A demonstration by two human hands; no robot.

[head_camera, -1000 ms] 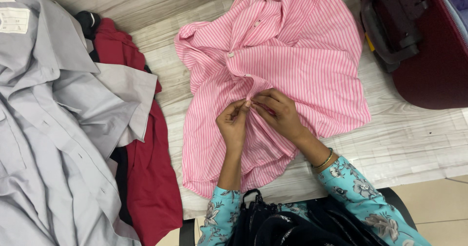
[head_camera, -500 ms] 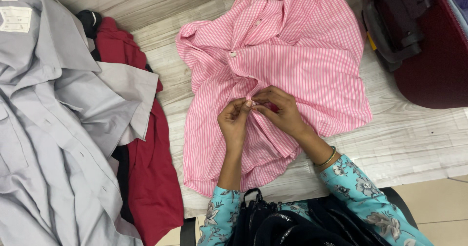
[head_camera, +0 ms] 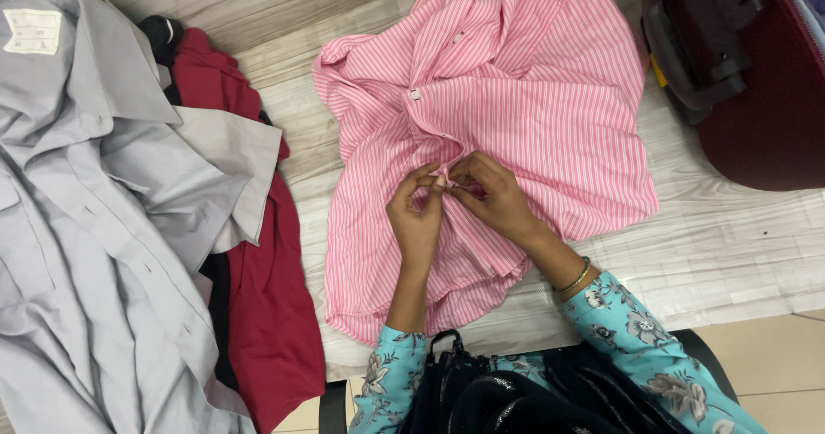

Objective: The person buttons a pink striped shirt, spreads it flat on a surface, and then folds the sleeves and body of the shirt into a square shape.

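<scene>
Pale wood-grain table [head_camera: 722,253], seen from the head camera, with two hands meeting on one pink shirt.

One pink striped shirt [head_camera: 533,99] lies crumpled at the table's middle, its front strip running down toward the person. The left hand [head_camera: 416,215] and the right hand [head_camera: 490,200] are close together, fingertips touching, both pinching the shirt's front edge between thumb and fingers. One green bangle [head_camera: 574,279] sits on the right wrist; both sleeves are turquoise with flowers. To the left lies one grey shirt [head_camera: 94,202] spread over one dark red garment [head_camera: 266,314]. One maroon suitcase [head_camera: 765,99] rests at the upper right corner, partly on the table. One black bag [head_camera: 490,395] sits in the person's lap.
</scene>
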